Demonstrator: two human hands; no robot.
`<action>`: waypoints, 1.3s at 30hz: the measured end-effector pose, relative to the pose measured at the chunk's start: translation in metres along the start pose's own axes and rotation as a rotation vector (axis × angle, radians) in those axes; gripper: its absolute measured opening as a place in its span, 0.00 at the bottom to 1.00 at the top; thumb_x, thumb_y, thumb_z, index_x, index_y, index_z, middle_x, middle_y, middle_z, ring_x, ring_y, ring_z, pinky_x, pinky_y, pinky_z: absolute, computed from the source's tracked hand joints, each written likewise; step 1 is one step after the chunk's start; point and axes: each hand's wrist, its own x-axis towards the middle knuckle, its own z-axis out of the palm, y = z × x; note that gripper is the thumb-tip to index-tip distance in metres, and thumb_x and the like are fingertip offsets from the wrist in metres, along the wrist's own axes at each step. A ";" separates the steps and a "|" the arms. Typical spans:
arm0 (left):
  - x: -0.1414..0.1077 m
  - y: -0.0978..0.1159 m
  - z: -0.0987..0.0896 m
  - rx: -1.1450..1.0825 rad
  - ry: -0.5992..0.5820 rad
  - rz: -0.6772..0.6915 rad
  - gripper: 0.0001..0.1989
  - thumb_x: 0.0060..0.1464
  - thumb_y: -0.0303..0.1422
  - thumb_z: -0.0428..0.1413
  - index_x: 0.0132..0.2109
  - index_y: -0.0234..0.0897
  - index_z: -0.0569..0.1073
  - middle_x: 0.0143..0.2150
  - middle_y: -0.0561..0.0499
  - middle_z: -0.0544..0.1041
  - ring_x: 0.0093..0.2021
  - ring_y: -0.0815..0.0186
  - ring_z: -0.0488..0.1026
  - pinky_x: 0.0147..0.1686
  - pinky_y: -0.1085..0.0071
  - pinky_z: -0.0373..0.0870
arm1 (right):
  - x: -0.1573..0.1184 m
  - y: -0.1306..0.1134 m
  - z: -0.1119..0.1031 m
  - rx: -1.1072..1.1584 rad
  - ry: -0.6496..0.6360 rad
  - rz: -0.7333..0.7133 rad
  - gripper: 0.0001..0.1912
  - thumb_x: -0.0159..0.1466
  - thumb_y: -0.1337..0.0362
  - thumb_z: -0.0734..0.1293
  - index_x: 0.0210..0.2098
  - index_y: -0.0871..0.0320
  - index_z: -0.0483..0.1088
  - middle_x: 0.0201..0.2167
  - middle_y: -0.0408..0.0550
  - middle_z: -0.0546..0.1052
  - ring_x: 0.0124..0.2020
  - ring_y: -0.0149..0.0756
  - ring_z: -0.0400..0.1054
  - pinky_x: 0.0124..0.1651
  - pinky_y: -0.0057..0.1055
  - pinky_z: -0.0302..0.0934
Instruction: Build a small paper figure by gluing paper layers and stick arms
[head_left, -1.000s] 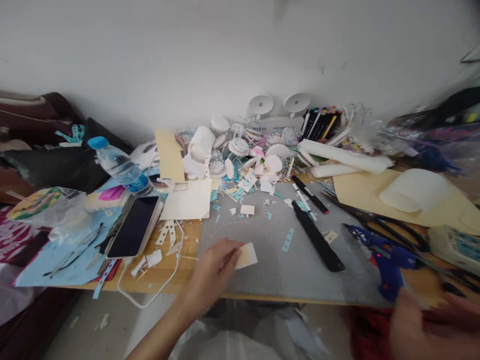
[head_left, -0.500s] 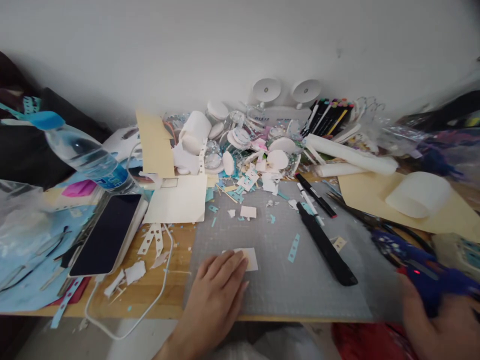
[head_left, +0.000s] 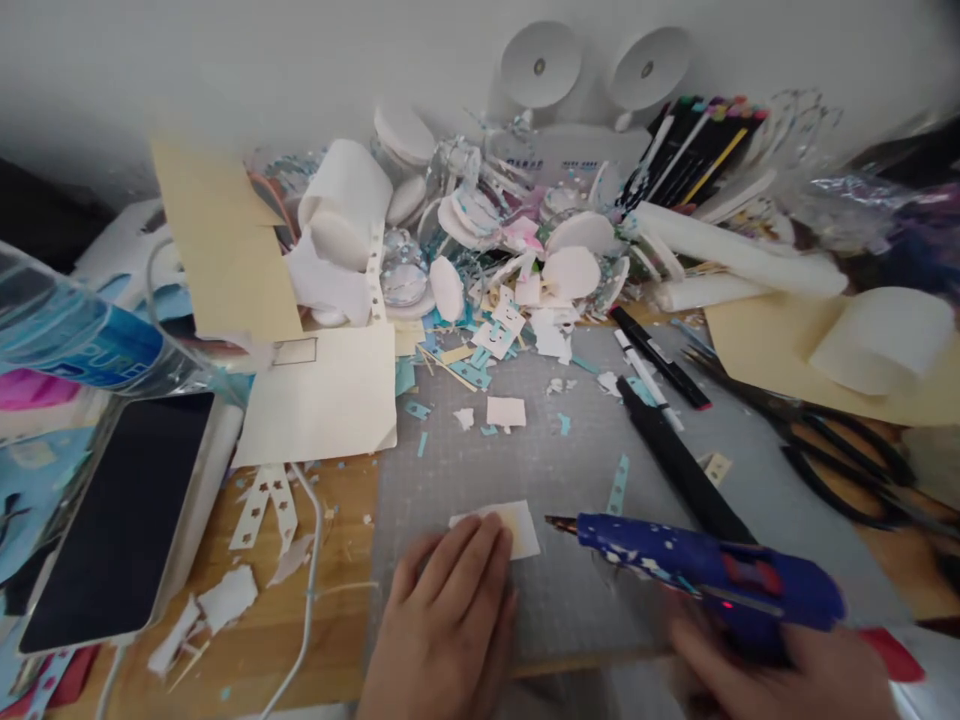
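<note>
My left hand (head_left: 457, 600) lies flat on the grey cutting mat, its fingers stretched over the left part of a small white card (head_left: 523, 532) with a yellowish patch. Closed around the handle of a blue hot glue gun (head_left: 697, 570) is my right hand (head_left: 780, 665), partly blurred. The gun's dark nozzle points left and sits just right of the card, apart from it. A tiny red light glows on its body. Above my left hand, a pale pink paper rectangle (head_left: 506, 411) rests on the mat among paper scraps.
A black-handled cutter (head_left: 675, 460) and black scissors (head_left: 847, 450) lie at right on the cutting mat (head_left: 442, 460). Paper pieces and white discs (head_left: 574, 272) pile up along the wall. At left are a phone (head_left: 124, 510), its white cable, and a water bottle (head_left: 97, 340).
My right hand has brought the glue gun leftward from the table's right side to beside the card. My left hand stays on the card. The view has shifted closer.
</note>
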 end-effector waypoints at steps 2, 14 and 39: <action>-0.001 0.001 0.005 -0.022 0.019 -0.028 0.16 0.65 0.30 0.49 0.56 0.34 0.74 0.56 0.48 0.78 0.55 0.61 0.72 0.54 0.65 0.59 | 0.004 -0.009 0.004 -0.102 0.001 -0.079 0.10 0.52 0.53 0.70 0.29 0.51 0.73 0.13 0.42 0.73 0.14 0.44 0.69 0.15 0.32 0.56; -0.007 0.001 0.019 -0.052 0.149 -0.066 0.16 0.64 0.29 0.51 0.55 0.34 0.75 0.53 0.49 0.80 0.55 0.59 0.69 0.56 0.64 0.57 | 0.017 -0.029 0.012 -0.147 -0.041 -0.207 0.06 0.58 0.59 0.64 0.35 0.50 0.69 0.17 0.41 0.74 0.17 0.43 0.71 0.15 0.31 0.54; -0.003 0.005 0.014 -0.082 0.098 -0.122 0.15 0.63 0.26 0.51 0.54 0.35 0.76 0.53 0.50 0.81 0.56 0.58 0.68 0.56 0.61 0.56 | 0.023 -0.028 0.010 -0.224 -0.060 -0.276 0.06 0.58 0.57 0.66 0.35 0.50 0.68 0.13 0.40 0.70 0.10 0.39 0.62 0.13 0.31 0.50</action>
